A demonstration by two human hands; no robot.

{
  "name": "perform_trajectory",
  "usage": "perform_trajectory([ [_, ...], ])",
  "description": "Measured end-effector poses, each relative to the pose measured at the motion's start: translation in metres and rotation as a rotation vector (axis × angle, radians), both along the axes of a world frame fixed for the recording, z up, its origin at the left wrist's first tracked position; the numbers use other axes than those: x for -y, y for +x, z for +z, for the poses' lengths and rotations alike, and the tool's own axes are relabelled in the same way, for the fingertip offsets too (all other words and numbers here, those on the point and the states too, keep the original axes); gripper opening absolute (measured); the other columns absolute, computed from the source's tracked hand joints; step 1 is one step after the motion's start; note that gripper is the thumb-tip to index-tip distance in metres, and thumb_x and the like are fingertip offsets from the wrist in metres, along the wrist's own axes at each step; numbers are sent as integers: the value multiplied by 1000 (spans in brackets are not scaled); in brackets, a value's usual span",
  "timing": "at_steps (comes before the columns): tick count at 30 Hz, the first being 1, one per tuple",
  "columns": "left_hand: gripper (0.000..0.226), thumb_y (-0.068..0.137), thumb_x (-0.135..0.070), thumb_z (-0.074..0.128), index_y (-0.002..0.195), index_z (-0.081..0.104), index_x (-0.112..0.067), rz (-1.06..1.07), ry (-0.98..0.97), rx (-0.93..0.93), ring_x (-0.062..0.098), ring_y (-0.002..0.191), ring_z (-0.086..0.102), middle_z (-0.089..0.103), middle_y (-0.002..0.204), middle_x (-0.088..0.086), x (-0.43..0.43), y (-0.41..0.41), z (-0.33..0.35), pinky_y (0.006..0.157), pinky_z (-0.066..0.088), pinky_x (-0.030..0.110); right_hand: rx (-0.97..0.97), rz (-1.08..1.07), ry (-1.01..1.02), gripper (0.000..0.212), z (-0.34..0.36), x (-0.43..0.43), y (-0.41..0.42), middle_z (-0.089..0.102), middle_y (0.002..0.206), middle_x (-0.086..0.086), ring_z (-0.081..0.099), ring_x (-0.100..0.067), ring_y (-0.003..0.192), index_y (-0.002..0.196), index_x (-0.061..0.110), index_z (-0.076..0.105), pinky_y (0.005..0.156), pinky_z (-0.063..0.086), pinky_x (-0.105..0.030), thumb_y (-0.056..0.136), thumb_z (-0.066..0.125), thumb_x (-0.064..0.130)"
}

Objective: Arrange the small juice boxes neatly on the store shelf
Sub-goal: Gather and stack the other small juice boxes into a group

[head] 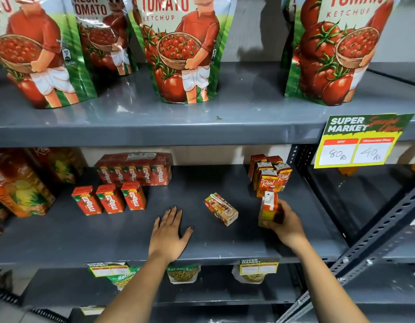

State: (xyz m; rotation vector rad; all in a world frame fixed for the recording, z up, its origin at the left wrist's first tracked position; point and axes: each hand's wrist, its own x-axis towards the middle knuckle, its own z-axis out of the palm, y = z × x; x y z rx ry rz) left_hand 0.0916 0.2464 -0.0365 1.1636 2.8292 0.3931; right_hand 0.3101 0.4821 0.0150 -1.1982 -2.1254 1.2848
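Note:
My right hand [284,221] grips a small orange juice box [268,207], held upright just in front of a cluster of several upright Real juice boxes [270,177] at the right of the grey middle shelf [108,238]. Another small juice box [221,209] lies on its side in the middle of the shelf, to the left of my right hand. My left hand [170,234] rests flat on the shelf, palm down with fingers spread, holding nothing. Three red Maaza boxes [109,199] stand in a row at the left.
A wrapped multipack of Maaza boxes [135,170] sits behind the row. Large juice cartons [17,190] stand at far left. Tomato ketchup pouches [183,50] fill the shelf above. A price tag [359,143] hangs at right beside a perforated metal upright [299,155]. Snack packets [183,272] sit below.

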Motion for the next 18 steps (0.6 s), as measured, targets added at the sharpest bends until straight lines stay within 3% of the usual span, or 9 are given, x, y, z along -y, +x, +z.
perform_trajectory([
  [3,72,93,-60,26,152,13,-21,-1,6,5,12,146,-1,6,161,-3,0,0,0,119,-1,36,62,-134,119,58,4,14,-13,66,113,-5,61,-29,107,112,19,54,83,48,-35,64,85,28],
  [6,72,93,-60,26,152,13,-21,-4,3,8,12,146,-1,7,161,-3,0,0,-1,119,-1,36,108,-212,238,63,5,26,-23,65,111,-8,62,-33,104,107,18,48,81,50,-42,60,86,37],
  [11,72,93,-61,27,152,14,-21,-1,11,4,11,146,-1,7,161,-3,0,-1,-2,119,-1,36,77,-204,158,68,4,29,-26,59,116,-11,60,-35,107,107,18,40,84,52,-46,61,86,36],
  [13,72,93,-61,26,152,13,-21,0,4,5,11,146,-2,6,161,-3,0,-1,-2,119,-1,36,31,-191,132,83,8,33,-24,52,123,-11,55,-33,113,116,18,36,89,51,-48,56,88,43],
  [15,73,93,-61,26,152,12,-21,3,7,6,11,146,-2,6,161,-3,0,0,-2,119,-2,36,-41,-222,313,101,14,43,-22,42,132,-14,43,-32,123,133,14,32,100,44,-45,56,84,54],
  [18,72,93,-60,28,151,14,-21,3,22,6,11,146,-1,7,161,-3,0,-1,-2,119,-1,36,-231,-180,633,79,30,68,-31,38,136,-15,34,-27,129,134,7,39,106,35,-36,74,74,46],
])
